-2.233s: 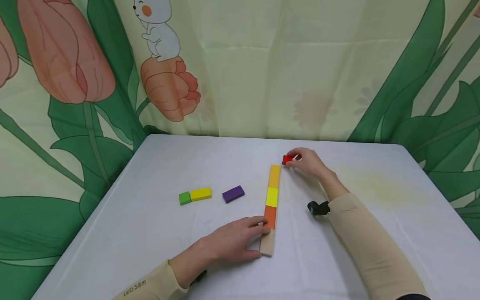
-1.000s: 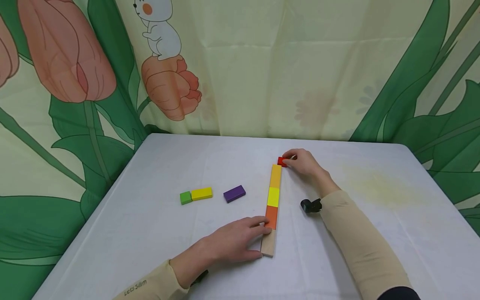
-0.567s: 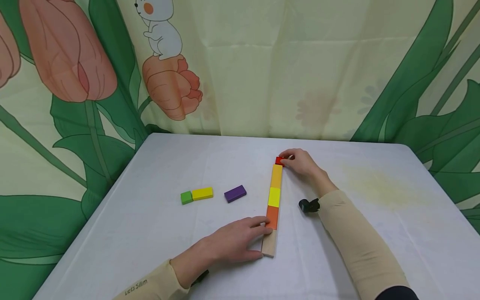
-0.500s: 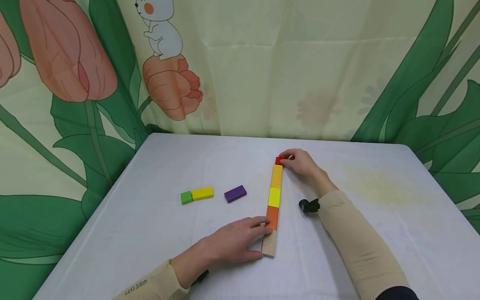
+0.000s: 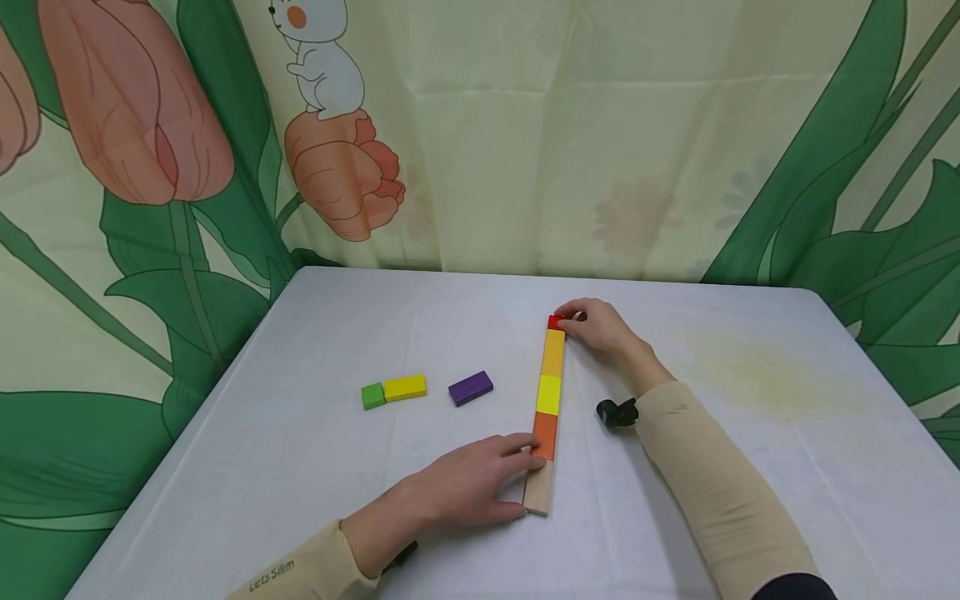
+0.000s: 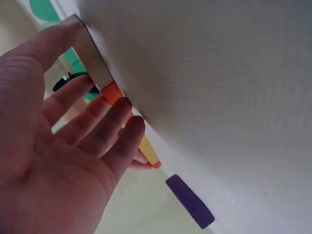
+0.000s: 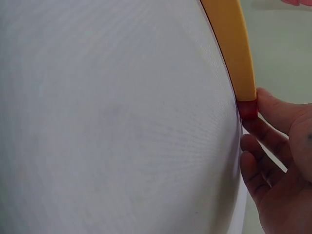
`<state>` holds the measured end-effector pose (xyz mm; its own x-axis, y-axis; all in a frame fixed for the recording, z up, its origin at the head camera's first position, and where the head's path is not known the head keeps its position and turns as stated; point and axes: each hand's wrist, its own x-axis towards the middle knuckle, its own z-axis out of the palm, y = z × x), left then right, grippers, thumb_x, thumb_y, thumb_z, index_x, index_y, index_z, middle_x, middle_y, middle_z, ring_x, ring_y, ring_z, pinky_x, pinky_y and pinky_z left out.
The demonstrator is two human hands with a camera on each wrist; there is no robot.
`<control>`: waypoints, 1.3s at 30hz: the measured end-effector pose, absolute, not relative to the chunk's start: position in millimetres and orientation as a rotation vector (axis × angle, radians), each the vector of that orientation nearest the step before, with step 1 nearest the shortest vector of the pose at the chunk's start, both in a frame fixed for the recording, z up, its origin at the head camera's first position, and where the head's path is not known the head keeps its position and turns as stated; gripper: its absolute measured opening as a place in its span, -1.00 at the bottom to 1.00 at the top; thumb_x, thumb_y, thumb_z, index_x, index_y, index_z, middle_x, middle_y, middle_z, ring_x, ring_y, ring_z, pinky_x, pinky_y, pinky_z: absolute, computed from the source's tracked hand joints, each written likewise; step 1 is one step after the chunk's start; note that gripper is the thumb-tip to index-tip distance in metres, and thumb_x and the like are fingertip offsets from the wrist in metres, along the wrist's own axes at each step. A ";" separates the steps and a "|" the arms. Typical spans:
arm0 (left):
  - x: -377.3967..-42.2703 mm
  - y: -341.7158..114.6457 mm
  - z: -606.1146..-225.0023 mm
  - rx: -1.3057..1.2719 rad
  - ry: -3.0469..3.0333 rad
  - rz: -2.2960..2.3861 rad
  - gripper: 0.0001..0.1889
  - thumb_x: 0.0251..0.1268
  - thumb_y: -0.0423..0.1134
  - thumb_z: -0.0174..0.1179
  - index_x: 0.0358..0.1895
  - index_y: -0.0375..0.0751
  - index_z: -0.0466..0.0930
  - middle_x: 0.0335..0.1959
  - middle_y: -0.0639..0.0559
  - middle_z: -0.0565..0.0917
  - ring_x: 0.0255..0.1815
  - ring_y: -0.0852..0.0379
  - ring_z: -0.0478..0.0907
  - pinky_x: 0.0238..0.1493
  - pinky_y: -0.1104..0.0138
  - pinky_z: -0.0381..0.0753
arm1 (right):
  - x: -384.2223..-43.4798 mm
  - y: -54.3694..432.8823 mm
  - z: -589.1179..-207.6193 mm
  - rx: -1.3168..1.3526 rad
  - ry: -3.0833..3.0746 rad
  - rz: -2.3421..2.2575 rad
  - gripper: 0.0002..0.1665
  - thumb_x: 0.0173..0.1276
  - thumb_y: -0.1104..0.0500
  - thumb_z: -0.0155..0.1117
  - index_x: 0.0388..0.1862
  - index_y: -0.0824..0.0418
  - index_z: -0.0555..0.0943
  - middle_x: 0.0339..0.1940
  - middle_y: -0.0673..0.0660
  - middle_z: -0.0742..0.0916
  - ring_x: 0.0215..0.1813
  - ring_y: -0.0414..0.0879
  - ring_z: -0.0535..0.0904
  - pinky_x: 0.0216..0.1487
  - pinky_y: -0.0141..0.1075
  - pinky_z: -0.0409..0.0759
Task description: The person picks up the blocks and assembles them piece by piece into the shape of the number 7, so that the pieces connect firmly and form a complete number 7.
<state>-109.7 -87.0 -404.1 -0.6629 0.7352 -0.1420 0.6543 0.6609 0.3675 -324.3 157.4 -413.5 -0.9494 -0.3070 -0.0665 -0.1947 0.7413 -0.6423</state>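
Note:
A straight row of blocks lies on the white cloth: plain wood nearest, then orange, bright yellow and amber. At its far end, my right hand pinches a small red block between thumb and fingers. In the right wrist view the red block sits flush against the amber block's end. My left hand rests loosely along the row's left side, thumb by the wood block's near corner, fingertips at the orange and wood blocks.
Left of the row lies a purple block, set at a slant. Farther left, a green cube stands end to end with a yellow block. A printed curtain hangs behind the table's far edge.
My right hand has moved left with the red block, from beside the row's far end to in line with the amber block. The left hand stays in place.

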 end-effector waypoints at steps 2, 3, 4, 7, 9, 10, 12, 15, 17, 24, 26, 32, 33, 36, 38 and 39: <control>-109.7 -86.9 -404.0 1.114 2.602 0.411 -0.41 0.34 0.00 0.35 0.42 0.05 0.48 0.46 0.09 0.37 0.42 0.18 0.34 0.34 0.32 0.40 | -324.2 157.4 -413.5 -0.402 2.772 -0.991 -0.63 0.50 0.15 0.25 0.21 0.24 0.65 0.06 0.24 0.66 0.03 0.14 0.45 0.06 -0.11 0.48; -109.7 -86.8 -403.9 1.115 2.602 0.410 -0.41 0.34 0.00 0.35 0.42 0.05 0.48 0.46 0.09 0.37 0.42 0.18 0.34 0.34 0.32 0.40 | -324.2 157.5 -413.5 -0.396 2.769 -0.990 -0.63 0.50 0.15 0.25 0.21 0.24 0.65 0.06 0.23 0.66 0.04 0.14 0.45 0.06 -0.12 0.48; -109.6 -86.7 -403.8 1.116 2.604 0.407 -0.41 0.34 0.00 0.35 0.42 0.05 0.48 0.46 0.09 0.38 0.42 0.18 0.35 0.34 0.32 0.40 | -324.1 157.5 -413.7 -0.394 2.767 -0.988 -0.63 0.51 0.15 0.25 0.22 0.24 0.65 0.07 0.23 0.65 0.04 0.14 0.45 0.07 -0.12 0.49; -109.4 -86.4 -403.7 1.123 2.607 0.398 -0.41 0.34 0.00 0.36 0.42 0.05 0.48 0.46 0.08 0.38 0.41 0.18 0.35 0.33 0.33 0.40 | -324.0 157.8 -413.9 -0.391 2.767 -0.983 -0.63 0.51 0.14 0.25 0.22 0.24 0.65 0.07 0.24 0.65 0.04 0.14 0.45 0.06 -0.12 0.49; -109.5 -86.0 -403.6 1.126 2.609 0.393 -0.40 0.34 0.00 0.36 0.42 0.05 0.48 0.46 0.08 0.38 0.41 0.18 0.36 0.33 0.32 0.41 | -324.2 157.9 -414.3 -0.388 2.765 -0.982 -0.63 0.51 0.14 0.24 0.22 0.24 0.65 0.08 0.24 0.65 0.04 0.14 0.45 0.06 -0.12 0.49; -109.6 -85.8 -403.6 1.128 2.610 0.389 -0.40 0.34 0.01 0.36 0.42 0.05 0.48 0.46 0.08 0.38 0.40 0.18 0.36 0.32 0.32 0.42 | -324.4 158.0 -414.4 -0.385 2.764 -0.983 -0.62 0.51 0.14 0.24 0.22 0.24 0.65 0.08 0.23 0.65 0.04 0.13 0.45 0.06 -0.12 0.50; -109.7 -85.5 -403.6 1.131 2.612 0.383 -0.40 0.34 0.01 0.36 0.42 0.05 0.48 0.46 0.08 0.38 0.40 0.18 0.37 0.32 0.32 0.42 | -324.5 157.9 -414.5 -0.374 2.761 -0.984 -0.62 0.51 0.14 0.24 0.22 0.24 0.65 0.08 0.23 0.65 0.05 0.13 0.44 0.06 -0.13 0.50; -109.7 -85.1 -403.5 1.129 2.612 0.377 -0.40 0.33 0.01 0.36 0.42 0.05 0.48 0.45 0.08 0.38 0.39 0.18 0.37 0.31 0.32 0.43 | -324.2 157.3 -414.8 -0.355 2.755 -0.987 -0.62 0.51 0.13 0.24 0.23 0.23 0.64 0.08 0.23 0.64 0.05 0.13 0.44 0.05 -0.13 0.51; -109.6 -84.8 -403.5 1.127 2.612 0.373 -0.40 0.33 0.01 0.36 0.42 0.05 0.47 0.46 0.08 0.38 0.39 0.17 0.38 0.31 0.32 0.44 | -323.6 157.3 -414.7 -0.350 2.758 -0.986 -0.62 0.52 0.13 0.24 0.23 0.22 0.64 0.08 0.23 0.64 0.05 0.13 0.43 0.04 -0.13 0.51; -109.0 -85.3 -404.1 1.161 2.634 0.354 -0.42 0.34 0.00 0.35 0.40 0.04 0.49 0.44 0.06 0.40 0.37 0.17 0.40 0.31 0.34 0.43 | -321.5 156.4 -414.1 -0.357 2.773 -0.976 -0.62 0.52 0.14 0.23 0.24 0.24 0.64 0.09 0.25 0.63 0.06 0.14 0.43 0.05 -0.13 0.52; -108.8 -85.5 -404.1 1.172 2.640 0.353 -0.42 0.34 0.00 0.35 0.39 0.03 0.49 0.43 0.06 0.41 0.37 0.17 0.41 0.30 0.34 0.44 | -320.9 156.0 -413.7 -0.359 2.777 -0.971 -0.62 0.52 0.15 0.23 0.24 0.25 0.64 0.09 0.25 0.63 0.06 0.14 0.43 0.06 -0.12 0.52; -108.8 -85.2 -404.4 1.170 2.639 0.345 -0.43 0.32 0.00 0.36 0.38 0.06 0.50 0.42 0.07 0.42 0.36 0.17 0.41 0.29 0.33 0.45 | -320.0 155.5 -413.5 -0.365 2.778 -0.969 -0.62 0.52 0.16 0.24 0.23 0.26 0.64 0.09 0.25 0.64 0.04 0.14 0.44 0.06 -0.12 0.50; -108.8 -85.1 -404.4 1.167 2.637 0.344 -0.43 0.32 0.01 0.36 0.38 0.06 0.50 0.42 0.08 0.42 0.36 0.17 0.41 0.29 0.33 0.46 | -319.7 155.4 -413.5 -0.366 2.779 -0.969 -0.63 0.52 0.16 0.24 0.23 0.26 0.64 0.09 0.25 0.64 0.04 0.14 0.44 0.06 -0.12 0.49; -108.9 -84.7 -404.0 1.165 2.633 0.340 -0.42 0.32 0.01 0.37 0.38 0.06 0.50 0.42 0.08 0.42 0.36 0.16 0.41 0.28 0.33 0.46 | -318.1 155.6 -413.3 -0.365 2.784 -0.970 -0.62 0.52 0.16 0.24 0.23 0.26 0.65 0.09 0.24 0.65 0.03 0.13 0.44 0.05 -0.12 0.49; -108.9 -84.4 -403.6 1.162 2.629 0.341 -0.42 0.32 0.01 0.37 0.39 0.07 0.50 0.42 0.08 0.42 0.36 0.16 0.42 0.28 0.33 0.47 | -317.1 156.0 -413.0 -0.369 2.787 -0.968 -0.62 0.52 0.16 0.23 0.23 0.26 0.65 0.10 0.24 0.65 0.03 0.13 0.44 0.06 -0.12 0.49; -108.7 -84.3 -403.4 1.160 2.627 0.342 -0.42 0.32 0.01 0.37 0.39 0.07 0.50 0.42 0.08 0.42 0.35 0.16 0.42 0.28 0.33 0.47 | -316.8 156.3 -413.0 -0.371 2.789 -0.967 -0.62 0.52 0.16 0.23 0.23 0.26 0.64 0.10 0.24 0.65 0.03 0.14 0.44 0.06 -0.11 0.49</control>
<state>-108.7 -84.3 -403.4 -0.6524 0.7465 -0.1306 0.6881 0.6557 0.3107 -316.8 156.3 -413.0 -0.9552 -0.2861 -0.0753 -0.1781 0.7593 -0.6259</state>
